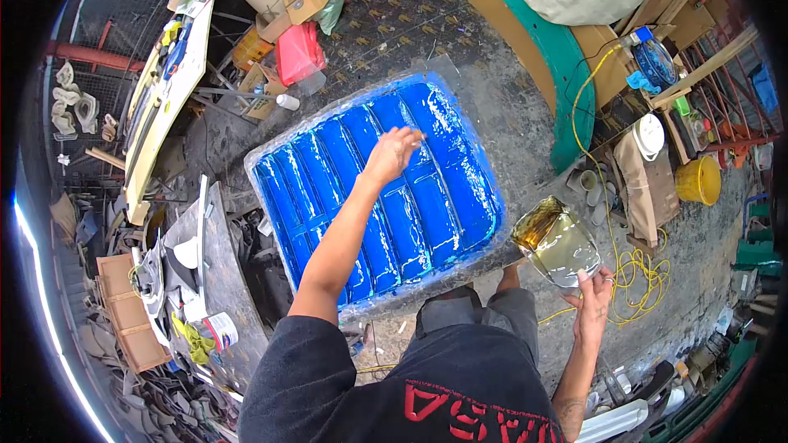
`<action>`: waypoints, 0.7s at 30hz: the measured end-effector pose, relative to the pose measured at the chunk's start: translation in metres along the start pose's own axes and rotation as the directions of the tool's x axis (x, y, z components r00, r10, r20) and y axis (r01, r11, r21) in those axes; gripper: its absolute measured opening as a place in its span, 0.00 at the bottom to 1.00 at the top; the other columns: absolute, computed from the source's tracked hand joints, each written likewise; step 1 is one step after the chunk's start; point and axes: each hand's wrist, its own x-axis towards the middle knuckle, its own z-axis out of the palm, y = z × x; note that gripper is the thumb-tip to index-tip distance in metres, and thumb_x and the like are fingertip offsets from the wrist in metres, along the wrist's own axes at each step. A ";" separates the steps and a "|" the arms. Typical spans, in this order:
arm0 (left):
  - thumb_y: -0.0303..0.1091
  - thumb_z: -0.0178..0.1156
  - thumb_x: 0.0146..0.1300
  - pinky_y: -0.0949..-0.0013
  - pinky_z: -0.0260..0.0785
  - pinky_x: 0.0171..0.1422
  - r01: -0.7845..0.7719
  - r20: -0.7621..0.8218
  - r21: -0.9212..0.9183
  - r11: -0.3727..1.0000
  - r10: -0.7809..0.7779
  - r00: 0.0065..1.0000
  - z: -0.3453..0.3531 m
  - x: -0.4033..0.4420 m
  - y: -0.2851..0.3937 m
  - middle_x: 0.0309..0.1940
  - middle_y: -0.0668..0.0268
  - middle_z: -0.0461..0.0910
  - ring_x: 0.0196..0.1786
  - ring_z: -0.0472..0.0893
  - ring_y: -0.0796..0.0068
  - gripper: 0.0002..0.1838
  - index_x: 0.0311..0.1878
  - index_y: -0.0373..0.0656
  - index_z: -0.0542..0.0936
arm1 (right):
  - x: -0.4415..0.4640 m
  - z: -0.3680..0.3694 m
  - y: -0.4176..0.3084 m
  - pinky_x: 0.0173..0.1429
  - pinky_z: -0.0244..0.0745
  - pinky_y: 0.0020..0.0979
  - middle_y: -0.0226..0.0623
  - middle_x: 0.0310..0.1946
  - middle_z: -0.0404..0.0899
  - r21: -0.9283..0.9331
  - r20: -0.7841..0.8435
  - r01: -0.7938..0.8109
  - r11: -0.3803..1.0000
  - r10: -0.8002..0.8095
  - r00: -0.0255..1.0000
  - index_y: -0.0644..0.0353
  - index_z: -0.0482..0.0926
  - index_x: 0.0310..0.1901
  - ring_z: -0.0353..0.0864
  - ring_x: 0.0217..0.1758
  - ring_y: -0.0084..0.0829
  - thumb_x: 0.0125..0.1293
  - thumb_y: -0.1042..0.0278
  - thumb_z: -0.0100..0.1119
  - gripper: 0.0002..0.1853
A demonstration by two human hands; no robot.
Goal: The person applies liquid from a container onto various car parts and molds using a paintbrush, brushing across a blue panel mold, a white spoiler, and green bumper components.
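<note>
A large blue tray-like mould [464,172] with raised ribs and a glossy wet surface lies in front of me. My left hand [396,154] is over its ribbed part, near the long rib right of the middle. Its fingers are curled together, and what they may hold is too small to make out. Off the mould's right side, my right hand [593,299] grips the lower edge of a clear plastic container [566,253]. The container is tilted, with amber liquid gathered toward its far left side.
A leaning board [176,86] carries tools at the left. Behind the mould are a red plastic bag [300,53] and a white bottle [287,102]. A green curved panel [566,74], a yellow bucket [698,179] and a coiled yellow cable [644,279] lie to the right.
</note>
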 end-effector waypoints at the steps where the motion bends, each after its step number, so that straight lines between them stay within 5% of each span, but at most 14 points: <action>1: 0.28 0.55 0.62 0.58 0.72 0.48 -0.001 -0.004 0.001 1.000 0.001 1.000 -0.005 0.002 0.000 0.41 0.58 0.81 0.44 0.78 0.57 0.10 0.44 0.44 0.83 | -0.001 0.000 0.000 0.40 0.84 0.36 0.37 0.57 0.71 0.005 0.005 0.001 1.000 -0.002 1.000 0.58 0.58 0.60 0.73 0.57 0.30 0.62 0.60 0.62 0.30; 3: 0.27 0.54 0.63 0.59 0.72 0.48 0.111 0.020 -0.270 0.956 -0.109 0.994 -0.015 0.006 -0.006 0.37 0.57 0.81 0.43 0.80 0.55 0.08 0.39 0.42 0.83 | -0.005 0.001 -0.004 0.39 0.85 0.35 0.40 0.57 0.70 0.023 -0.011 0.005 1.000 -0.004 1.000 0.59 0.58 0.59 0.74 0.55 0.32 0.61 0.62 0.63 0.30; 5: 0.28 0.55 0.64 0.64 0.73 0.48 0.212 0.027 -0.346 0.914 -0.216 0.976 -0.021 0.020 -0.034 0.36 0.54 0.82 0.41 0.82 0.59 0.08 0.37 0.36 0.82 | -0.010 0.003 -0.008 0.38 0.85 0.33 0.43 0.56 0.69 0.039 -0.029 0.014 0.999 -0.013 1.000 0.61 0.57 0.59 0.76 0.53 0.34 0.60 0.64 0.64 0.31; 7: 0.28 0.55 0.64 0.64 0.73 0.49 0.222 -0.053 -0.348 0.911 -0.255 0.965 -0.013 0.033 -0.078 0.38 0.54 0.82 0.42 0.82 0.60 0.08 0.37 0.36 0.82 | -0.016 0.000 -0.008 0.39 0.85 0.34 0.42 0.57 0.68 0.001 -0.052 0.018 1.000 -0.017 0.999 0.61 0.57 0.60 0.76 0.54 0.34 0.61 0.64 0.63 0.31; 10: 0.28 0.57 0.63 0.57 0.72 0.48 0.144 -0.373 -0.222 0.964 -0.221 0.901 -0.024 0.047 -0.097 0.37 0.54 0.82 0.42 0.81 0.52 0.07 0.36 0.38 0.83 | -0.028 -0.001 -0.009 0.39 0.85 0.34 0.42 0.58 0.69 0.004 -0.080 0.025 1.000 -0.025 0.997 0.61 0.57 0.60 0.76 0.54 0.34 0.61 0.64 0.63 0.31; 11: 0.28 0.56 0.63 0.57 0.71 0.47 0.323 -0.357 -0.264 0.909 -0.403 0.843 -0.036 0.047 -0.078 0.36 0.54 0.81 0.41 0.80 0.52 0.07 0.38 0.39 0.83 | -0.031 -0.003 -0.008 0.39 0.85 0.34 0.42 0.58 0.69 -0.005 -0.079 0.028 1.000 -0.028 0.996 0.61 0.57 0.60 0.76 0.54 0.34 0.61 0.64 0.63 0.31; 13: 0.27 0.55 0.62 0.58 0.71 0.47 0.167 -0.500 -0.113 0.979 -0.201 0.842 -0.022 0.036 -0.079 0.33 0.56 0.80 0.38 0.79 0.53 0.09 0.40 0.42 0.84 | -0.037 -0.005 -0.004 0.40 0.84 0.36 0.40 0.58 0.69 0.024 -0.102 0.015 1.000 -0.013 0.995 0.60 0.57 0.60 0.75 0.56 0.34 0.61 0.63 0.63 0.31; 17: 0.26 0.56 0.60 0.58 0.67 0.51 0.132 -0.317 0.033 0.991 -0.115 0.942 0.013 -0.006 -0.039 0.34 0.58 0.77 0.41 0.75 0.56 0.15 0.50 0.45 0.81 | -0.042 -0.010 0.002 0.42 0.84 0.39 0.39 0.58 0.69 0.021 -0.111 0.036 0.999 -0.033 0.993 0.58 0.57 0.60 0.73 0.58 0.36 0.61 0.62 0.64 0.31; 21: 0.28 0.57 0.62 0.59 0.66 0.51 0.167 -0.255 -0.162 0.973 -0.205 0.945 0.017 -0.057 0.029 0.35 0.59 0.76 0.40 0.75 0.56 0.12 0.48 0.44 0.80 | -0.040 -0.010 0.002 0.42 0.83 0.39 0.38 0.58 0.69 0.012 -0.099 0.020 1.000 -0.018 0.995 0.57 0.58 0.59 0.73 0.57 0.35 0.61 0.60 0.64 0.31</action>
